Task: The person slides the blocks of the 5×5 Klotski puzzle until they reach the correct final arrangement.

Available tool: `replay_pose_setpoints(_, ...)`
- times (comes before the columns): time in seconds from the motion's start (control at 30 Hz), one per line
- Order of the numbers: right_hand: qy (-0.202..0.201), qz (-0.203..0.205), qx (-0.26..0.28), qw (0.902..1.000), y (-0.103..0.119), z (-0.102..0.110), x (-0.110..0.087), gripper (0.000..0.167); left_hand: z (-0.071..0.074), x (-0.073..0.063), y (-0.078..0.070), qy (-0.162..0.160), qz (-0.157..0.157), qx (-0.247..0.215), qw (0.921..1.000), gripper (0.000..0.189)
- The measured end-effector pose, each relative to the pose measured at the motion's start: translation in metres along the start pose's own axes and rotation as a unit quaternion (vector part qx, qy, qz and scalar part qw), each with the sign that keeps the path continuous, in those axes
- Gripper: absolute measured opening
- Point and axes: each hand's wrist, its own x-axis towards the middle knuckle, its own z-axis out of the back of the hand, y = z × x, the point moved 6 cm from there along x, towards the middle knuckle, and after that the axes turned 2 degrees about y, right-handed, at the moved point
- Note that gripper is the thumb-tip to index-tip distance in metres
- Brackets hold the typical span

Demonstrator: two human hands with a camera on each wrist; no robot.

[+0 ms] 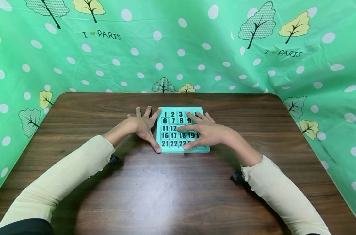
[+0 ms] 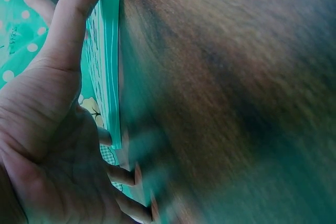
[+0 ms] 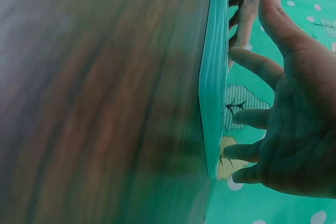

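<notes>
A turquoise number puzzle board [image 1: 173, 150] lies flat on the table, its square tiles bearing black numbers in rows. My left hand [image 1: 141, 125] is at its left side with fingers spread; the thumb touches the lower left corner and the index finger the upper left corner. In the left wrist view the thumb lies against the edge of the board [image 2: 111, 51]. Over the right half of the tiles is my right hand [image 1: 211, 132], fingers spread and hiding several numbers. The right wrist view shows its fingers [image 3: 254, 119] straight and apart; whether they touch the tiles I cannot tell.
The dark wooden table [image 1: 142, 195] extends around the board on all sides. Behind and beside it hangs a green cloth [image 1: 178, 36] with white dots and printed trees. A small black device [image 1: 237, 178] sits under the right wrist, another [image 1: 114, 160] under the left.
</notes>
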Motion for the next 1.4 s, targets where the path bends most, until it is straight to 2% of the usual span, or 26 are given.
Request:
replay_pose_setpoints(0.33, -0.025, -0.01, 0.01, 0.9996, -0.024, 0.006, -0.023, 0.07, -0.002, 0.002, 0.001, 0.009, 0.005, -0.002, 0.9999, 0.176)
replay_pose_setpoints(0.6, -0.028, -0.01, 0.014, 0.9994, -0.033, 0.007, -0.034, 0.066, -0.001, 0.002, 0.0, 0.011, 0.007, -0.002, 0.9999, 0.177)
replay_pose_setpoints(1.17, -0.01, 0.003, 0.026, 0.9996, -0.018, 0.0, -0.012, 0.067, -0.002, 0.002, 0.001, 0.012, 0.008, -0.002, 0.9999, 0.178)
replay_pose_setpoints(1.4, -0.023, -0.001, 0.028, 0.9993, -0.024, 0.003, -0.019, 0.067, -0.001, 0.002, 0.001, 0.012, 0.009, -0.006, 0.9999, 0.177)
